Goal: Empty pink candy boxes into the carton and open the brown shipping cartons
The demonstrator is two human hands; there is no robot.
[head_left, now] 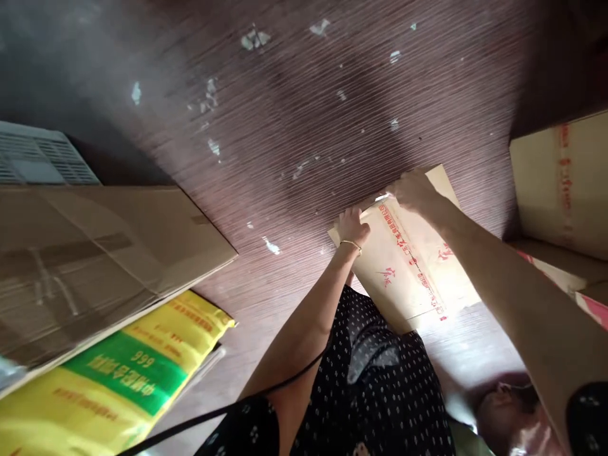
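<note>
A cardboard box (403,266) with a strip of red-printed tape down its middle stands in front of my knees on the striped floor. My left hand (352,228) grips its far edge near the left corner, a thin bracelet at the wrist. Farther right along that same edge, my right hand (413,190) has its fingers curled at the end of the tape. A shiny bit of tape (381,198) shows between the two hands. The fingertips of both hands are partly hidden at the edge.
A large brown box (104,253) and a yellow-green sack (142,367) lie at the left, near a white grille (42,155). Another taped box (565,183) stands at the right. A person (513,411) is at the lower right. A dark cord crosses my left arm.
</note>
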